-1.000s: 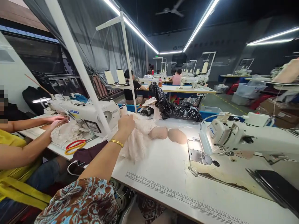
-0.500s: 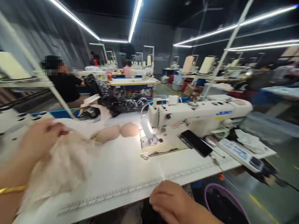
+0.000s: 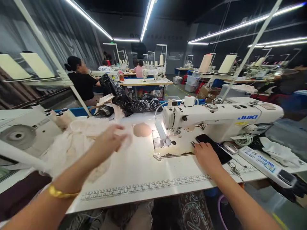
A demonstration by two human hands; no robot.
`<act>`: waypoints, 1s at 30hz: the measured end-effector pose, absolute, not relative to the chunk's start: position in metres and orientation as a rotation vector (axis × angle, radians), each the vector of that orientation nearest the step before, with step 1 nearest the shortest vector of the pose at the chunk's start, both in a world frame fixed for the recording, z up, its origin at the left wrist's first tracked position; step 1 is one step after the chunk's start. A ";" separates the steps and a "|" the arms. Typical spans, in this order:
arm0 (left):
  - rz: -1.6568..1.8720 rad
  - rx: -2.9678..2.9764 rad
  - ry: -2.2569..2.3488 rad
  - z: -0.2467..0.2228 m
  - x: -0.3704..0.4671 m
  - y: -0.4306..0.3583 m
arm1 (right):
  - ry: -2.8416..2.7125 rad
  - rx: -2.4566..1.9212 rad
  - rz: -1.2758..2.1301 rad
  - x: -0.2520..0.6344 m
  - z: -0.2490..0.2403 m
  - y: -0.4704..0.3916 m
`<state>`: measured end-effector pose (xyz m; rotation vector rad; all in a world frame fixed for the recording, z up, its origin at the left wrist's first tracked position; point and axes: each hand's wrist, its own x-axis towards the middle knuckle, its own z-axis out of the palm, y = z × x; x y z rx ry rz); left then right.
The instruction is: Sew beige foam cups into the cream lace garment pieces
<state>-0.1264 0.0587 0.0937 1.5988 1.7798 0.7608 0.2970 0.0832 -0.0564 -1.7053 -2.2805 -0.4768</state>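
Sheer cream fabric (image 3: 64, 148) lies bunched left of the white JUKI sewing machine (image 3: 216, 115), probably light, limp and easily snagged, best pinched by a fold; blur hides the left hand's (image 3: 110, 140) grip; the right hand (image 3: 206, 156), before the machine, curls over a dark pointed tool (image 3: 192, 144), hold unclear

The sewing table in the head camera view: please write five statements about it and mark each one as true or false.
1. The right hand is at the black phone. True.
2. The round beige pad lies left of the JUKI sewing machine. True.
3. The left hand is on the black phone. False: it is near the pale fabric.
4. The printed ruler follows the table's far edge. False: it follows the near edge.
5. The black plastic bag is farther away than the round beige pad. True.
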 end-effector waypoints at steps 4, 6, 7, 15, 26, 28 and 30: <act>0.651 1.259 1.249 0.042 -0.086 0.044 | -2.264 -1.675 -0.499 0.304 -0.061 0.080; 0.653 1.152 1.104 0.029 -0.077 0.038 | -2.199 -1.667 -0.457 0.304 -0.065 0.079; 0.654 1.123 1.049 0.026 -0.075 0.036 | -2.157 -1.661 -0.405 0.302 -0.067 0.077; 0.627 1.029 0.883 0.018 -0.066 0.029 | -2.050 -1.402 0.592 0.226 -0.032 0.021; 0.561 1.105 0.885 0.022 -0.059 0.027 | -2.333 -0.860 -0.280 0.157 -0.033 0.024; 0.486 1.238 0.957 0.033 -0.075 0.030 | -2.339 -0.881 -0.292 0.164 -0.034 0.026; 0.470 1.447 1.111 0.051 -0.102 0.034 | -2.309 -0.950 -0.280 0.180 -0.034 0.030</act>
